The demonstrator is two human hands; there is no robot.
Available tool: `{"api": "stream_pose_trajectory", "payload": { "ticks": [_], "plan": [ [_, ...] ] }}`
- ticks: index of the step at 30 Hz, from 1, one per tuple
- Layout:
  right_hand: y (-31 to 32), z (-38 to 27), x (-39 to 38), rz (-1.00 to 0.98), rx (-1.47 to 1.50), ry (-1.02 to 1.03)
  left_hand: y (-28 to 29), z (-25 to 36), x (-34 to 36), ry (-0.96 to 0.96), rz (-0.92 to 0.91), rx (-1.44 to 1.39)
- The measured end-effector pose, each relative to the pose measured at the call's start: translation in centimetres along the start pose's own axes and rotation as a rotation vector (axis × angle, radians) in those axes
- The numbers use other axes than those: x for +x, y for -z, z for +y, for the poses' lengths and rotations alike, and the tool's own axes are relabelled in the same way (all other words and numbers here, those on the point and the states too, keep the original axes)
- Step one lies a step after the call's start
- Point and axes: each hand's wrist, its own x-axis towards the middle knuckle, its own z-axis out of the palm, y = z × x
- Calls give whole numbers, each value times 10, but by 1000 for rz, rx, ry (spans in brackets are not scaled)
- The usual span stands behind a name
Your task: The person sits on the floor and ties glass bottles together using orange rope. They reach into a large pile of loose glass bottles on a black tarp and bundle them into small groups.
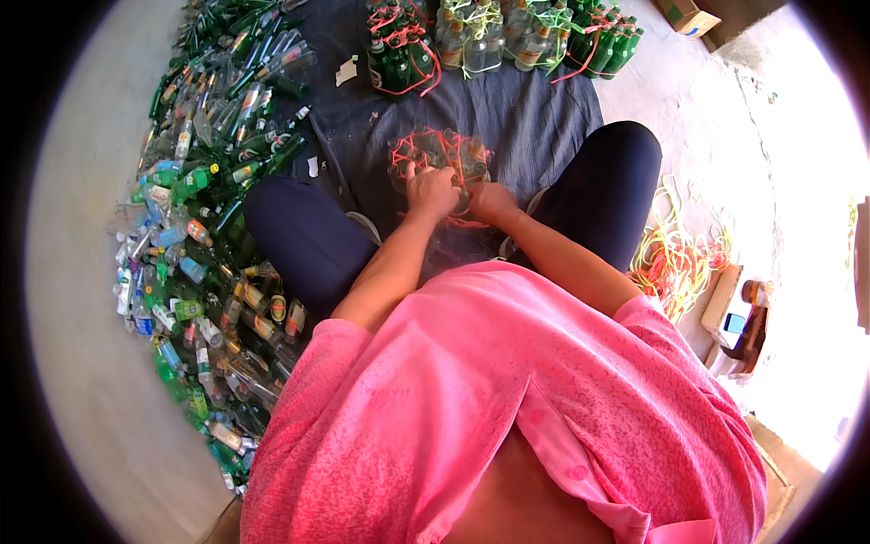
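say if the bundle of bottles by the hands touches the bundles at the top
Apart: the head view shows dark cloth between the near bundle and the top bundles.

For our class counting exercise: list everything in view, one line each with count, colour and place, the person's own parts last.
Near bottle bundle: one, clear with red strapping, between knees
Far bottle bundles: at least four, green or clear, top
Loose bottles: too many to count, mostly green and clear, left
Sheet: one, dark, under bundles
Paper scraps: at least two, white, on sheet
Strap pile: one, red and yellow, right
Cardboard box: one, brown, top right
Shirt: one, pink, bottom
Trousers: one pair, dark, both sides
Left fingers: one hand, bare, at near bundle
Right fingers: likewise
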Motion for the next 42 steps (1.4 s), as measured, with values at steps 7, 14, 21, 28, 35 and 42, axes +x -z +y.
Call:
{"api": "stream_pose_trajectory", "payload": {
  "ticks": [7,14,21,28,35,42],
  "plan": [
    [-27,18,1,73,-70,188,-1,-19,-14,-38,29,-35],
    [-18,22,8,5,-299,462,3,-26,-22,-35,-64,-53],
    [25,1,5,176,-181,176,1,-26,-22,-14,-112,-48],
    [29,-1,17,259,-137,13,-7,-26,-21,-17,-53,-108],
    [27,11,21,201,-32,-36,-11,-32,-25,-39,-7,-194],
    [2,32,44,39,-77,-77,17,-37,-12,242,69,-366]
  ]
}}
